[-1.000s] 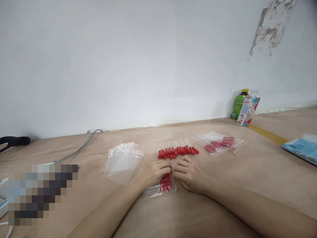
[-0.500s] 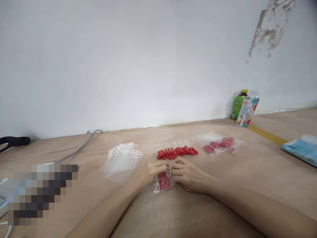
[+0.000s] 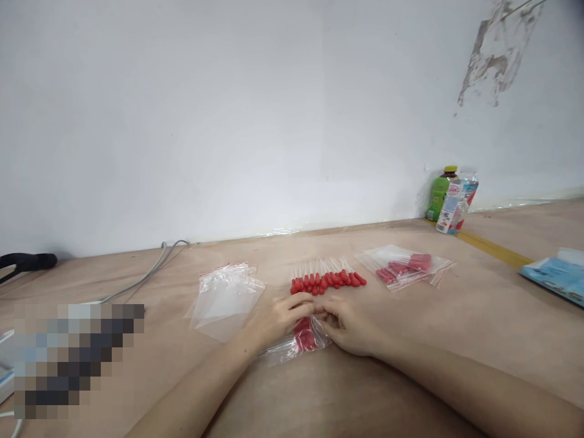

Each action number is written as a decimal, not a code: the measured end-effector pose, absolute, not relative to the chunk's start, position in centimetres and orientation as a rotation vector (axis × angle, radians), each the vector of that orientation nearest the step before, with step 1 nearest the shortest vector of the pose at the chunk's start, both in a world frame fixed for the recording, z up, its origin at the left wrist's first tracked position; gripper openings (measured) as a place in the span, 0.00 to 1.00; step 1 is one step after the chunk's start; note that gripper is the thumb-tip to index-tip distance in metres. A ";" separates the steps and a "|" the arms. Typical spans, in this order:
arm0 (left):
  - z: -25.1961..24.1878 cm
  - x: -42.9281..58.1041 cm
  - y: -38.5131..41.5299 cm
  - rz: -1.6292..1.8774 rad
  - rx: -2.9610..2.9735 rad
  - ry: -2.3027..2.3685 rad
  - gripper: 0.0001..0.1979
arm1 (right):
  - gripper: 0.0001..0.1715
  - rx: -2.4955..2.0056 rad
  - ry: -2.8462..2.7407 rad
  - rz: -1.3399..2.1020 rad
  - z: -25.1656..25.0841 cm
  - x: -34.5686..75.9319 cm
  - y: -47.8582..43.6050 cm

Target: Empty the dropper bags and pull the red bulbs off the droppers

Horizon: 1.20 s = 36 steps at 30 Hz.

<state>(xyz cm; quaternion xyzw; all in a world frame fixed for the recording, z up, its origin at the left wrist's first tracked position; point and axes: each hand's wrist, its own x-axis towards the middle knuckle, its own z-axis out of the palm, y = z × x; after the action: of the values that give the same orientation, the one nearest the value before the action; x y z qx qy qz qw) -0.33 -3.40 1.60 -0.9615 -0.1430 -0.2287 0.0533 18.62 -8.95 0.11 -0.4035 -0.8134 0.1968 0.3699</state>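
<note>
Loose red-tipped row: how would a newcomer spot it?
On the brown table, look just beyond the left hand and right hand, between the flat clear bags and the overlapping bags with red pieces. The red-tipped row lies there, pale stems toward the wall; unlike its red neighbours, it is outside any bag.

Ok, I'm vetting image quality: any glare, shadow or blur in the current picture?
Head view: glare on the bag with red contents and the bags at left; soft shadow under the right forearm; right hand looks slightly soft; pixelated patch at lower left.
</note>
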 end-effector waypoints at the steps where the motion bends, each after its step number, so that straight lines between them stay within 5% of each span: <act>1: 1.8 -0.3 -3.6 -0.699 -2.951 -0.467 0.12 | 0.12 -1.050 -2.079 0.550 -0.1 18.4 -8.8; 12: 0.8 -4.4 -7.6 -0.594 -3.212 -1.191 0.32 | 0.06 -1.223 -2.112 0.553 -0.4 18.2 -8.6; 20: 0.6 -3.8 -6.8 -0.589 -3.307 -1.174 0.33 | 0.11 -0.989 -1.822 1.078 -1.5 17.9 -8.1; 36: 0.5 -3.9 -7.0 -0.590 -3.327 -1.215 0.31 | 0.08 -1.215 -2.069 0.806 0.4 20.4 -7.9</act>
<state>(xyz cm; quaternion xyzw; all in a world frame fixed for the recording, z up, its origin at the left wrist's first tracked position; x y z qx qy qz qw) -3.92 -7.02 0.55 -0.9033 -0.3298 -0.1602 -0.2227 20.38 -7.91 0.35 -0.4578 -0.7796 0.3036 0.3007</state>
